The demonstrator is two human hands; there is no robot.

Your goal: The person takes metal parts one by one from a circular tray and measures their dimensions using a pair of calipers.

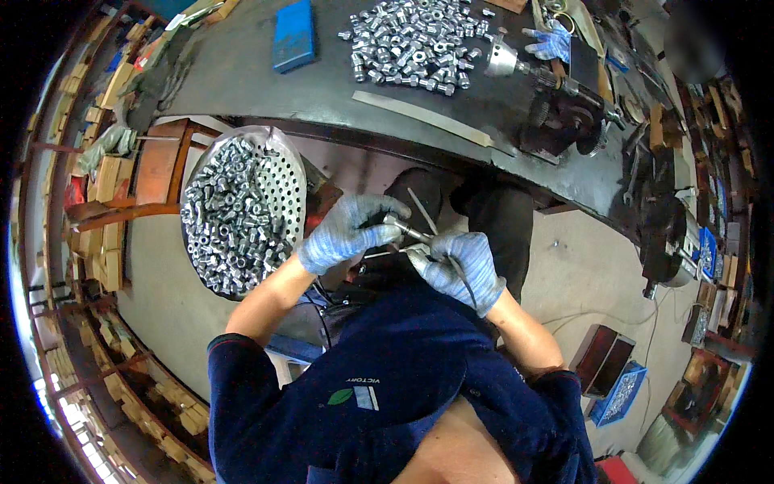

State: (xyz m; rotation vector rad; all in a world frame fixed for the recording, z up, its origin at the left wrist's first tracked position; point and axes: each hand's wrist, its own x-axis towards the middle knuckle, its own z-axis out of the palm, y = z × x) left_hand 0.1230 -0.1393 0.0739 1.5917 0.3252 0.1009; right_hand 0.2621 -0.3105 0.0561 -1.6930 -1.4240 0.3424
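Both my hands wear blue-grey knit gloves and meet above my lap. My left hand [343,234] pinches a small shiny metal fitting [393,220] between thumb and fingers. My right hand [463,268] is closed around a slim metal hand tool [416,235], whose tip meets the fitting. A dark cord or hose [463,281] runs along the right hand toward the wrist. Beside the right fingers a thin flat strip [422,210] slants up; what carries it is hidden. Left of my left hand stands a perforated metal basin [284,185], heaped with similar metal fittings [234,214].
A dark workbench [242,89] crosses the far side, bearing a pile of metal fittings [419,48], a blue box [293,36], a long flat file-like strip [423,117] and a geared chuck device [556,105]. A wooden chair [161,165] stands left; a blue crate [619,394] sits on the floor right.
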